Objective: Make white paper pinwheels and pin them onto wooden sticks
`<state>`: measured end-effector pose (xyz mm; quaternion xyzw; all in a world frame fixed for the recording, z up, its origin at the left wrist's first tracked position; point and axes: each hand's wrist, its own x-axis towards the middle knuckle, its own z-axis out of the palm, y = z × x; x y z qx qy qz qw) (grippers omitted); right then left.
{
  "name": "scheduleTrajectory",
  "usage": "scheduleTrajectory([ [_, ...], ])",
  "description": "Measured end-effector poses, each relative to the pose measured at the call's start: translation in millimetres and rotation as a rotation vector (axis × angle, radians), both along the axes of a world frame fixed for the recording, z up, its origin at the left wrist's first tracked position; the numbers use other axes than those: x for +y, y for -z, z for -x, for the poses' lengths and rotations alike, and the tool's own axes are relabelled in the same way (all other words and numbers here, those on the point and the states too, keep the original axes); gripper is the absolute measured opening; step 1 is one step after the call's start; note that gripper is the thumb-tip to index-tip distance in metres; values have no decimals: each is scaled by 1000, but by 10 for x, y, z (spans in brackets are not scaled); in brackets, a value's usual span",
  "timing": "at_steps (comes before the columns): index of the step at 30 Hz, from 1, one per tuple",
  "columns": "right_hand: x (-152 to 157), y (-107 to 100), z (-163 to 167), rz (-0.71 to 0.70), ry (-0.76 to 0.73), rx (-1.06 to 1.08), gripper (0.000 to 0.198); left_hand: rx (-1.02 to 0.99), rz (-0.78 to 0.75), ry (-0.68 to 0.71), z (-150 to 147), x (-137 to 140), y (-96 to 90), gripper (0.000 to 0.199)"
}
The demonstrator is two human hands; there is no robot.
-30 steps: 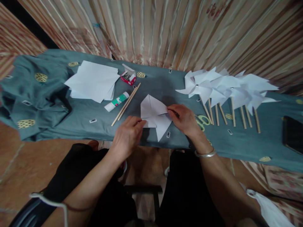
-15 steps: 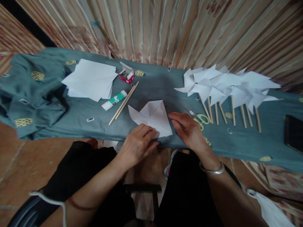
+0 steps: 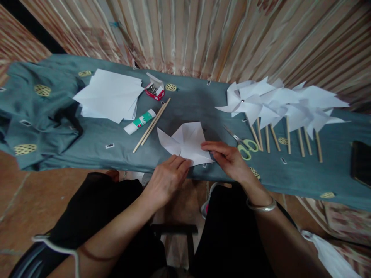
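A white sheet of paper [image 3: 189,141], cut and partly folded with one pointed flap raised at its left, lies near the front edge of the cloth-covered table. My left hand [image 3: 169,175] grips its near edge, fingers on top and the thumb hidden. At the paper's right side, my right hand [image 3: 224,156] has its thumb and index finger closed on the edge near the right corner. Scissors [image 3: 242,143] with light green handles lie just beyond my right hand. To the left are two wooden sticks [image 3: 152,125] and a glue stick [image 3: 139,122].
A stack of white paper [image 3: 111,94] lies at the left, beside an open red box [image 3: 155,89] of small metal pins. Several finished paper pinwheels [image 3: 278,102] on sticks overlap at the right. A black phone-like object [image 3: 361,164] sits at the far right of the teal cloth [image 3: 95,158].
My right hand has moved left, from beside the paper onto its right edge. My left hand stays at the near edge, its thumb now less visible. The view has shifted slightly.
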<state>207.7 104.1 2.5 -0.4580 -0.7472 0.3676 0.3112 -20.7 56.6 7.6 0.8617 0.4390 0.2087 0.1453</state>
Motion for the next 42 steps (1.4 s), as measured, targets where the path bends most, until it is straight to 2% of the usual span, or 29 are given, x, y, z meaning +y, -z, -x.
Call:
scheduleTrajectory([
  [7,48,-55,22,255,-15,202,15,36,6,9,2,-18,-25,24],
  [13,60,-78,169,281,38,194,14,87,-5,-5,-38,-47,-34,30],
  [17,42,-53,274,238,98,142,15,70,-13,0,-67,-69,-41,42],
  [23,31,-44,329,203,123,131,12,18,5,25,-54,-68,-93,45],
  [27,34,-12,379,166,174,126,8,11,51,83,-25,-61,-129,38],
  [31,13,32,435,96,220,45,9,-7,127,73,-12,-61,-121,29],
  [34,-16,23,451,4,206,-65,9,-43,149,49,-14,-66,-97,28],
  [39,-54,-30,447,-242,129,-190,11,-72,133,37,-25,-65,-80,24],
  [42,-61,-27,439,-298,90,-202,14,-50,146,38,-27,-60,-90,24],
])
